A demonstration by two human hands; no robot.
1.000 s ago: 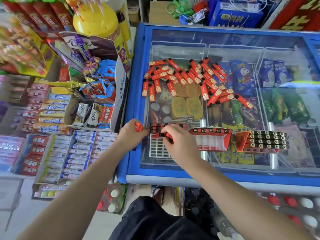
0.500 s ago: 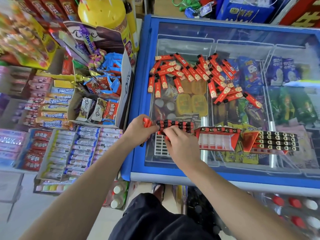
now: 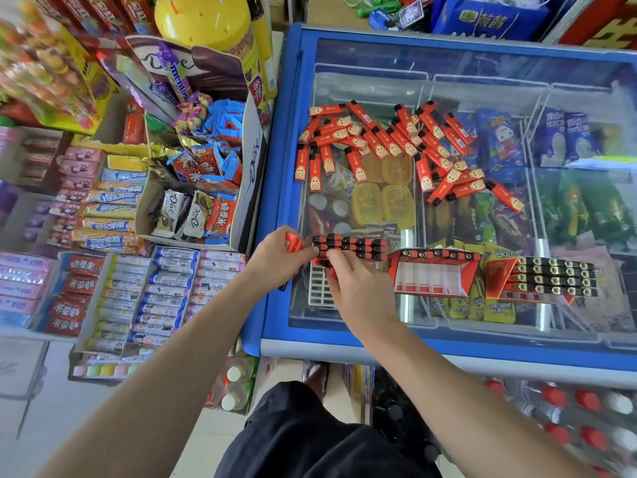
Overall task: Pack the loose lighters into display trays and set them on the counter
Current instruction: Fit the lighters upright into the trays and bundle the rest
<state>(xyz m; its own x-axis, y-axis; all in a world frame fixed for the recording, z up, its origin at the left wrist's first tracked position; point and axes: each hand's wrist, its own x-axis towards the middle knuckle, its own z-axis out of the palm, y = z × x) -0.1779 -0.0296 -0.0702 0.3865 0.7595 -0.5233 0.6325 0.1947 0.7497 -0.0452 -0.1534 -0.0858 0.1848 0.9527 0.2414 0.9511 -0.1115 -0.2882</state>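
Red plastic lighters [image 3: 350, 247] sit half-packed under her right hand [image 3: 358, 291], whose fingers press them while the left hand [image 3: 275, 262] grips the red cardboard tray's [image 3: 293, 242] end; she should seat each row squarely.

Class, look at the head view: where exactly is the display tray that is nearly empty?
The nearly empty display tray sits on the freezer's glass lid near its front edge, between the tray being filled on its left and the full tray on its right.
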